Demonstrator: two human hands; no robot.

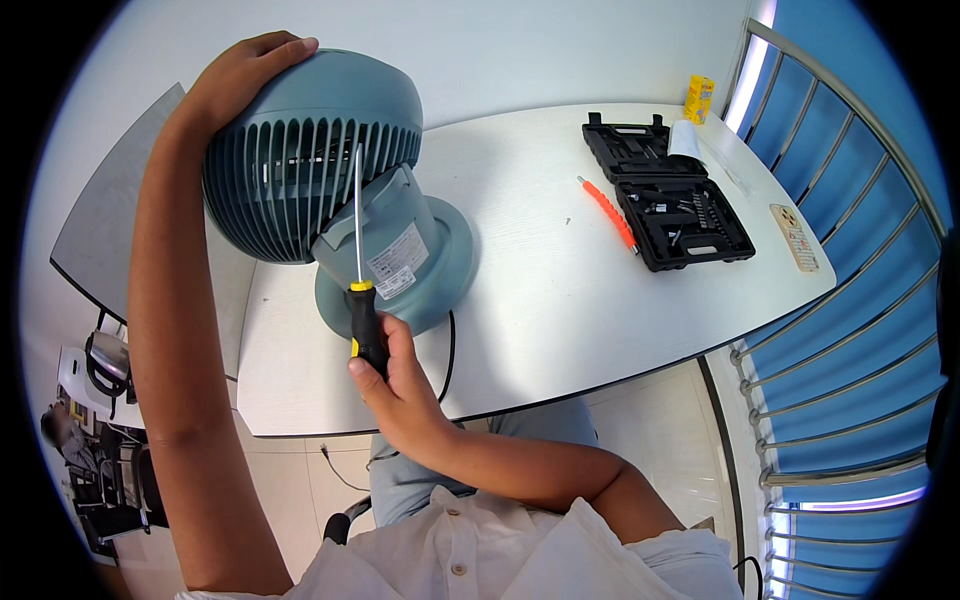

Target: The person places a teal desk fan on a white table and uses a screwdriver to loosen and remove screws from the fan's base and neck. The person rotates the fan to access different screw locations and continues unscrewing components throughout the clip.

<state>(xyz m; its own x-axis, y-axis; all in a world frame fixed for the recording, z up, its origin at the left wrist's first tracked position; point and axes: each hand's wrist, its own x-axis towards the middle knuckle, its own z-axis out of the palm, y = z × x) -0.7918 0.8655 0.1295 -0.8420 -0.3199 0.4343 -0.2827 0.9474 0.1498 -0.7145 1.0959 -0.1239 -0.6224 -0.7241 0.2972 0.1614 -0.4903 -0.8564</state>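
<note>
A grey-green desk fan [330,85] stands on the white table, its slatted rear housing turned toward me and its round base below. My left hand [245,75] lies over the top of the fan head, fingers wrapped on the housing. In my right hand [400,390] is a screwdriver [366,318] with a black and yellow handle, gripped near the handle's end. Its long metal shaft points up and away, and the tip lies in front of the rear slats. Whether the tip touches the fan cannot be told. A label sits on the fan's stand.
On the table's right lies an open black tool case [680,225] with bits and sockets. Beside it are an orange flexible shaft [607,215], a yellow box [699,100] and a beige card [793,238]. A black cord [450,360] runs off the front edge. Metal railings [850,360] stand at right.
</note>
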